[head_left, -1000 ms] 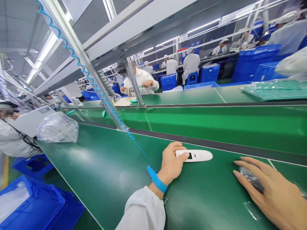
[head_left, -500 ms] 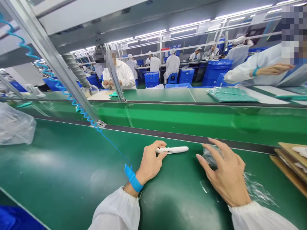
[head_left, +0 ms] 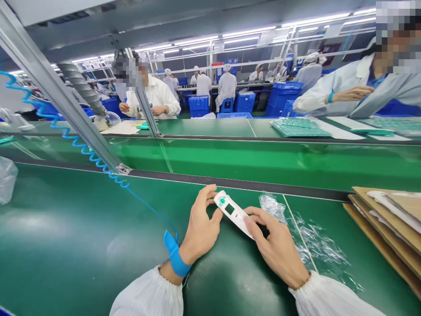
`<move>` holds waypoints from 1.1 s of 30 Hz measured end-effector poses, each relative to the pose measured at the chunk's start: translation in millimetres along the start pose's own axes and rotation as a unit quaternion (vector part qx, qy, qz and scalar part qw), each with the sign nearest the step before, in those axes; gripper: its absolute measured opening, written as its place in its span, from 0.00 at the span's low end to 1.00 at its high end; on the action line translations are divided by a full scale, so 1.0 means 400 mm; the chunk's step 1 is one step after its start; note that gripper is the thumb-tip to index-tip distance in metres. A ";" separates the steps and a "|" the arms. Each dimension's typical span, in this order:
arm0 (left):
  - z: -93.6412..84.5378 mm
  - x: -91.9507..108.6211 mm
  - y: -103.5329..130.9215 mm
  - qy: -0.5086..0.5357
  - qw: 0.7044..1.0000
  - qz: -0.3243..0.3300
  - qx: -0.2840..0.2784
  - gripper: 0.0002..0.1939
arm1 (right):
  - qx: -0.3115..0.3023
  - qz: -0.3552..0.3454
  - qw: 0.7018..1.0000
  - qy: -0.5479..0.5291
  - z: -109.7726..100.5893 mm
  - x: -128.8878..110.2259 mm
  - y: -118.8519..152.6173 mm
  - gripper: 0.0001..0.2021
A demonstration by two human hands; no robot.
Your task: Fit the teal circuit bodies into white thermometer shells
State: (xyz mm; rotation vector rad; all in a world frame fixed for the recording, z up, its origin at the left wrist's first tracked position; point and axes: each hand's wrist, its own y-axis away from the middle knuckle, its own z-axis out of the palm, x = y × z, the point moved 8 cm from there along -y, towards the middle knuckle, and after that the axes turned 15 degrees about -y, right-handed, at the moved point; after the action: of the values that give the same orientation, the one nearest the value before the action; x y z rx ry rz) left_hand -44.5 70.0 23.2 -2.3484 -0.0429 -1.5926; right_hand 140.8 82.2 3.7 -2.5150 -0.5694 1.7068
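Observation:
A slim white plastic device [head_left: 237, 216] with a small dark window and a round green mark is held between my two hands above the green work surface. The fingers of my left hand [head_left: 201, 221] pinch its upper left end, beside the green mark. My right hand [head_left: 274, 241] grips its lower right end between thumb and fingers. A blue wrist strap [head_left: 177, 259] with a thin cord circles my left wrist. Crumpled clear plastic bags [head_left: 315, 243] lie just behind and to the right of my right hand.
Stacked cardboard sheets [head_left: 384, 224] stand at the right. A metal post [head_left: 70, 105] with a coiled blue cord [head_left: 77, 140] rises at the left. Beyond the green conveyor [head_left: 230, 160], a person in white sits opposite and another is at the right. A clear bag [head_left: 6, 180] sits far left.
The white device has turned so that its face with window and green mark shows. My right hand has moved left and closed on its free end. The view has shifted to the right.

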 end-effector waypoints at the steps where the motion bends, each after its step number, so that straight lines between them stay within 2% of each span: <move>1: 0.016 -0.014 0.001 0.062 0.997 -0.041 -0.026 0.22 | 0.007 -0.002 1.000 0.000 -0.004 0.001 -0.002 0.15; 4: 0.073 -0.028 0.016 0.211 0.962 -0.130 -0.114 0.19 | -0.002 -0.040 0.999 0.012 -0.005 -0.010 -0.008 0.13; 6: 0.094 -0.023 0.027 0.239 0.947 -0.155 -0.148 0.22 | -0.028 -0.072 0.997 0.024 0.003 -0.023 -0.009 0.12; 8: 0.103 -0.015 0.034 0.229 0.946 -0.153 -0.171 0.23 | -0.044 -0.092 0.994 0.034 0.009 -0.034 -0.008 0.12; 11: 0.100 -0.028 0.038 0.193 0.952 -0.164 -0.171 0.22 | -0.057 -0.099 0.992 0.045 0.018 -0.045 -0.003 0.11; 15: 0.092 -0.065 0.039 0.159 0.952 -0.213 -0.151 0.21 | -0.064 -0.110 0.991 0.042 0.037 -0.056 0.008 0.07; 19: 0.101 -0.038 0.039 0.105 0.964 -0.162 -0.181 0.19 | -0.037 -0.135 0.988 0.057 0.039 -0.055 0.015 0.08; 22: 0.125 0.000 0.052 0.148 0.952 -0.118 -0.239 0.21 | -0.004 -0.151 0.985 0.079 0.023 -0.047 0.014 0.10; 25: 0.138 0.009 0.062 0.186 0.938 -0.118 -0.269 0.23 | 0.000 -0.162 0.983 0.084 0.015 -0.045 0.012 0.09; 27: 0.133 -0.002 0.058 0.190 0.939 -0.132 -0.255 0.21 | -0.001 -0.164 0.983 0.085 0.014 -0.046 0.011 0.09; 30: 0.108 -0.028 0.042 0.170 0.950 -0.172 -0.197 0.15 | 0.014 -0.166 0.982 0.085 0.011 -0.048 0.010 0.08; 33: 0.082 -0.041 0.029 0.177 0.950 -0.205 -0.156 0.13 | 0.027 -0.167 0.981 0.090 0.008 -0.043 0.008 0.08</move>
State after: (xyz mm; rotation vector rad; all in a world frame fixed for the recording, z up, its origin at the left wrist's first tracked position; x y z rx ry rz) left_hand -19.0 69.8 -5.5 -2.3408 -0.2298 -2.3588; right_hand 133.3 73.1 16.8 -2.3377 -0.8568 1.3453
